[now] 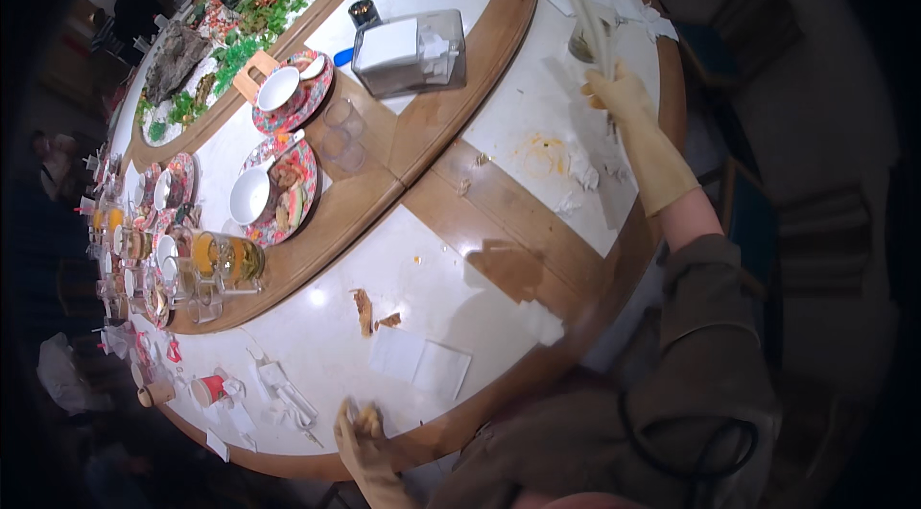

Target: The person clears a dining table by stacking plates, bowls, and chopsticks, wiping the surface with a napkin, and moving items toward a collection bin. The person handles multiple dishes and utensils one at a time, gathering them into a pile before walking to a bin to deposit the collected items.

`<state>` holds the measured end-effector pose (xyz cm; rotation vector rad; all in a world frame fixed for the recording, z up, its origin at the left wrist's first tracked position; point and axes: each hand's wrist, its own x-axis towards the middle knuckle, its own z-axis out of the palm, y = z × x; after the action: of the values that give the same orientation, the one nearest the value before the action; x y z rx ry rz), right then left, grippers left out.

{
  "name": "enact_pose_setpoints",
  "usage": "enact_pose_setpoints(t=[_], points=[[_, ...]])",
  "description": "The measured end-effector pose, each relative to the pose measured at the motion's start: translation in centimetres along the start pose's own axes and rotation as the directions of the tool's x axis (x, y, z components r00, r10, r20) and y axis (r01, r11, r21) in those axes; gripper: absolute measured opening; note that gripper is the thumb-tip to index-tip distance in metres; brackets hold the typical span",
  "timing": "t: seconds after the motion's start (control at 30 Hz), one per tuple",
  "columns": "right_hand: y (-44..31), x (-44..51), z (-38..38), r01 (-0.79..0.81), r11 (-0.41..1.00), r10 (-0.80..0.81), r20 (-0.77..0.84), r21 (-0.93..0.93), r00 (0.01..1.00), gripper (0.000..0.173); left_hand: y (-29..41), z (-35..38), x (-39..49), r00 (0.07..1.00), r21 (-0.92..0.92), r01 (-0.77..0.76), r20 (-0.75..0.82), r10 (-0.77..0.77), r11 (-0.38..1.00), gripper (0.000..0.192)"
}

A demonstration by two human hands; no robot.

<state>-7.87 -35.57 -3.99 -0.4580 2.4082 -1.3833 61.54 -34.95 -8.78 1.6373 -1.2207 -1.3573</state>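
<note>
My right hand (624, 95), in a pale yellow rubber glove, grips a long, whitish strip-like tool (596, 27) over the far right of the round table. Motion blurs the tool, so its exact kind is unclear. Beside it is a dark greenish object (586, 41), partly hidden. Below the hand, orange sauce stains (545, 155) and crumpled wet tissue (583, 171) mark the white tabletop. My left hand (365, 430), gloved too, rests with curled fingers at the table's near edge. Whether it holds anything is hidden. White paper napkins (421, 363) and brown food scraps (364, 312) lie beyond it.
The raised wooden-rimmed turntable (460, 109) carries a tissue box (410, 54), flowered plates with bowls (277, 189), glasses and a tea pitcher (229, 255). Paper cups (209, 389) and used napkins (284, 394) litter the left side. Chairs (748, 221) stand at right.
</note>
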Motion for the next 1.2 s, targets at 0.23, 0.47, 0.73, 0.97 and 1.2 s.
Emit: enact_pose_setpoints(t=[0.23, 0.47, 0.73, 0.97, 1.2], points=[[8.5, 20.1, -7.0, -0.056, 0.985, 0.020, -0.210, -0.165, 0.978, 0.049, -0.7, 2.0, -3.9, 0.861, -0.472, 0.332, -0.203, -0.467, 0.817, 0.044], [10.5, 28.5, -4.5, 0.002, 1.000, -0.003, 0.024, 0.012, 1.000, 0.041, 1.0, 5.6, -2.1, 0.806, -0.396, 0.421, -0.249, -0.537, 0.816, 0.043], [5.9, 19.3, -4.6, -0.378, 0.863, 0.156, 0.535, 0.335, 0.830, 0.014, -1.0, 6.9, -2.5, 0.837, -0.523, 0.331, -0.222, -0.501, 0.785, 0.040], [1.2, 9.9, -3.1, -0.359, 0.847, 0.164, 0.449, 0.393, 0.878, 0.012, -0.8, 9.4, -3.0, 0.845, -0.548, 0.251, -0.278, -0.457, 0.798, 0.036], [-3.3, 11.7, 1.3, -0.273, 0.867, -0.028, 0.588, 0.416, 0.808, 0.014, 0.1, 10.5, -4.0, 0.893, -0.563, 0.246, -0.185, -0.411, 0.789, 0.032]])
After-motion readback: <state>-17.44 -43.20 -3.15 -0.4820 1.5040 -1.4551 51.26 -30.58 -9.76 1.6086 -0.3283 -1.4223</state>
